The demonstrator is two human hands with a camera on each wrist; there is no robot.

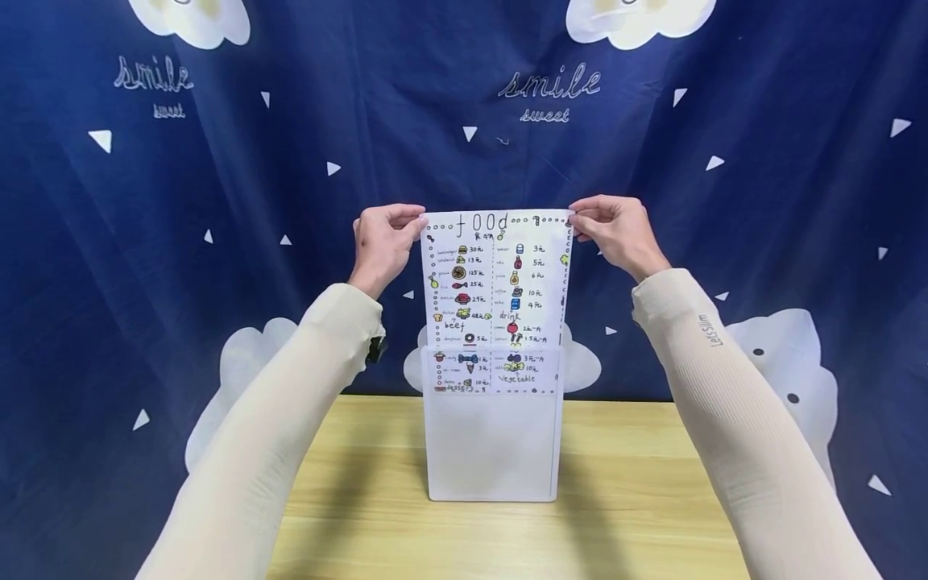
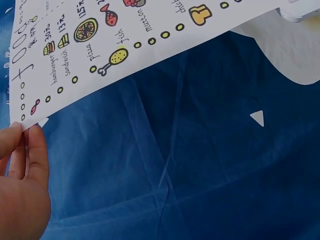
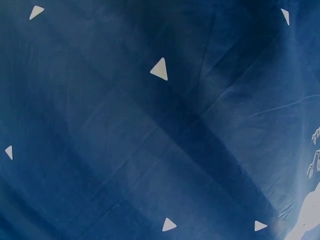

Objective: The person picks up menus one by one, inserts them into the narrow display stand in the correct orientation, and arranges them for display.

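A person's left hand [image 1: 384, 246] pinches the top left corner of a hand-drawn food menu sheet [image 1: 496, 282] between thumb and fingertips, while the right hand [image 1: 616, 232] pinches the top right corner in the same way, both hands raised level and well apart, the width of the paper between them. The sheet hangs upright, its lower part tucked inside a clear plastic sleeve [image 1: 495, 447] that stands on end near the back edge of the wooden worktop [image 1: 652, 499], roughly midway along it. The sheet's heading reads "food", above columns of small coloured drawings with prices and the words "beef", "drink" and "vegetable". In the left wrist view the thumb and a finger grip the paper's corner, beside drawings labelled hamburger, sandwich, pizza and fish. Pale ribbed sleeves [image 1: 732, 403] cover both forearms. Behind the worktop hangs a dark blue cloth backdrop [image 1: 217, 201] printed with white triangles, clouds and the words "smile sweet"; the right wrist view shows only this cloth.
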